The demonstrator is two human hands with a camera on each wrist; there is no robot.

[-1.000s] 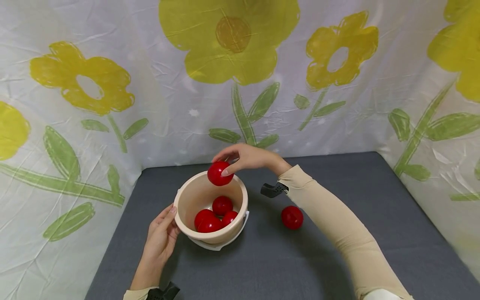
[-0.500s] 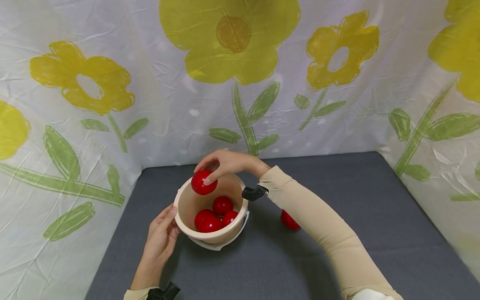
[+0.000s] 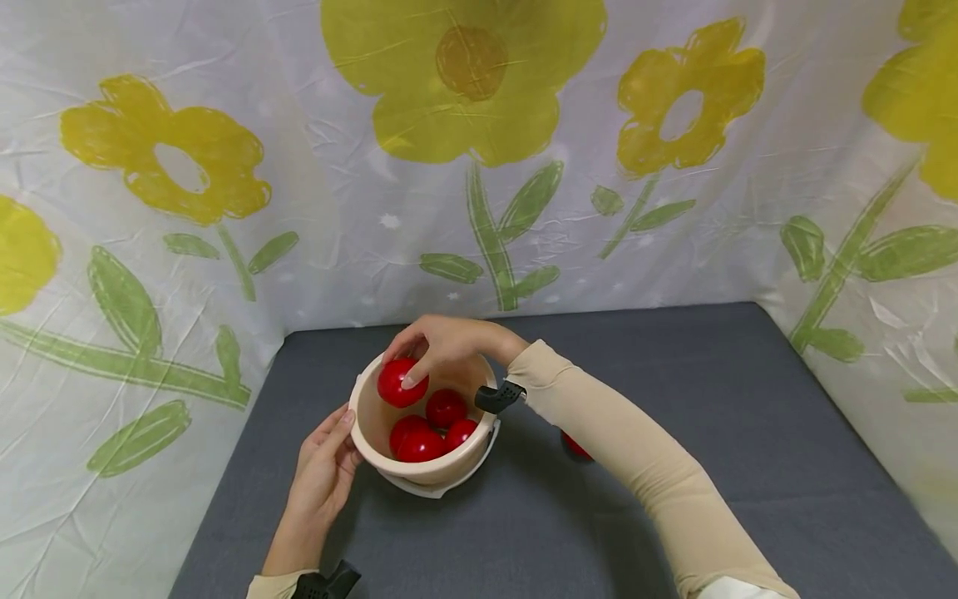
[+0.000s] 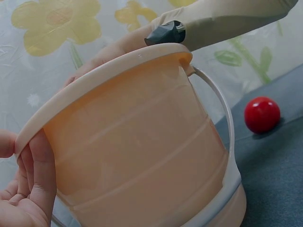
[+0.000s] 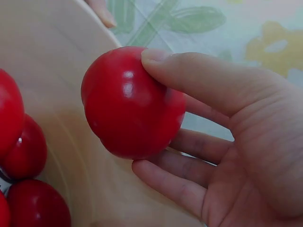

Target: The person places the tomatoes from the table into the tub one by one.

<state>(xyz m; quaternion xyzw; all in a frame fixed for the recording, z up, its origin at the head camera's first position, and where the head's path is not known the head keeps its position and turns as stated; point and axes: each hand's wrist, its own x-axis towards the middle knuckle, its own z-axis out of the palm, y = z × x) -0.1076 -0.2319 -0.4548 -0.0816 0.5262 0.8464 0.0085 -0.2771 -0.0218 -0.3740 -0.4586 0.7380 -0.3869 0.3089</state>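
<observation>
My right hand (image 3: 452, 339) holds a glossy red tomato (image 3: 401, 384) between thumb and fingers, inside the mouth of a cream bucket (image 3: 430, 472). In the right wrist view the thumb lies on top of this tomato and the fingers support it from below. Several similar tomatoes (image 3: 421, 447) lie on the bucket's bottom. My left hand (image 3: 320, 476) grips the bucket's left rim; the left wrist view shows its fingers against the outer wall (image 4: 123, 137). The bucket leans a little toward me.
Another tomato (image 4: 262, 115) sits on the dark grey table cloth (image 3: 674, 366) right of the bucket, mostly hidden by the right sleeve in the head view. The bucket's white handle (image 4: 226, 106) hangs down. A flowered curtain (image 3: 344, 249) stands behind the table.
My right hand has moved left with the tomato and lowered it from above the back rim into the bucket's mouth. The left hand keeps its grip on the rim.
</observation>
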